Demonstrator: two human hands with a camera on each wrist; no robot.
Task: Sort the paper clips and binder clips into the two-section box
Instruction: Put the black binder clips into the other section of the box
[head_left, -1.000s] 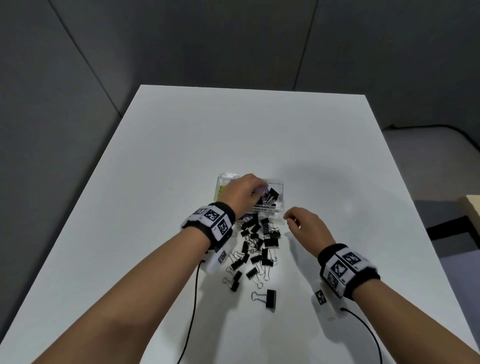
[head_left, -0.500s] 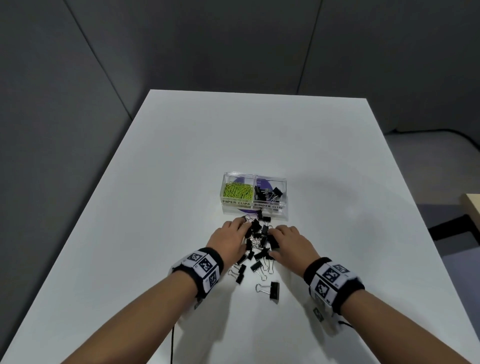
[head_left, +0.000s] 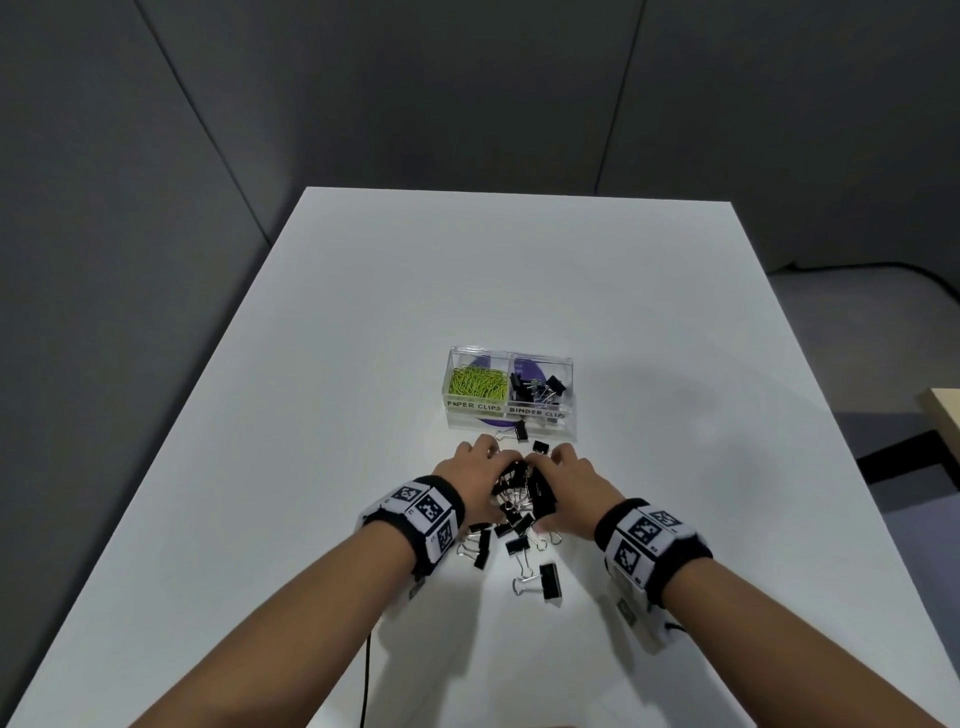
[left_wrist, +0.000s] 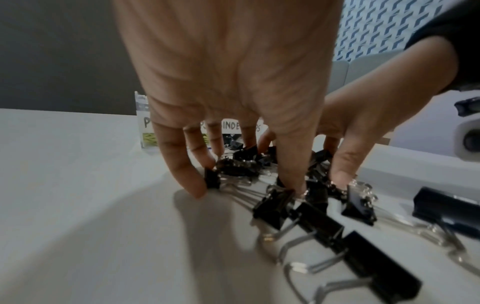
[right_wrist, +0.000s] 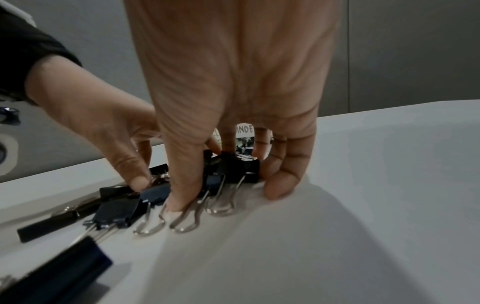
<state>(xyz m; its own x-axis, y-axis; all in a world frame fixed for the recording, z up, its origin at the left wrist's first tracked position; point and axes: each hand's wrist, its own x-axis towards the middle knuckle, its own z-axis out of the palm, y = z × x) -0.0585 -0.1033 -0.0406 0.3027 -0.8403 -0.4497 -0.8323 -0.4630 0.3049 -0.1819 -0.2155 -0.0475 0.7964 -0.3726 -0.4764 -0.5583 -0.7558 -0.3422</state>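
Note:
A clear two-section box (head_left: 511, 415) stands mid-table. Green paper clips (head_left: 477, 383) fill its left section and a few black binder clips (head_left: 540, 389) lie in its right one. Just in front of it is a pile of black binder clips (head_left: 519, 499). My left hand (head_left: 488, 462) and right hand (head_left: 561, 465) cup the pile from either side. In the left wrist view my left hand (left_wrist: 244, 174) has fingers and thumb curled down around several clips (left_wrist: 239, 166). In the right wrist view my right hand (right_wrist: 231, 185) curls thumb and fingers around a bunch (right_wrist: 233, 168).
Loose binder clips lie between the hands and the box (head_left: 514, 432), and nearer me (head_left: 550, 582). A black cable (head_left: 363, 675) runs off the table's near edge. A wooden surface (head_left: 943, 415) shows beyond the white table's (head_left: 363, 364) right edge. Dark wall panels stand behind.
My left hand has come back from the box's binder-clip section to the pile. My right hand has moved left onto it, and both now curl around the clips.

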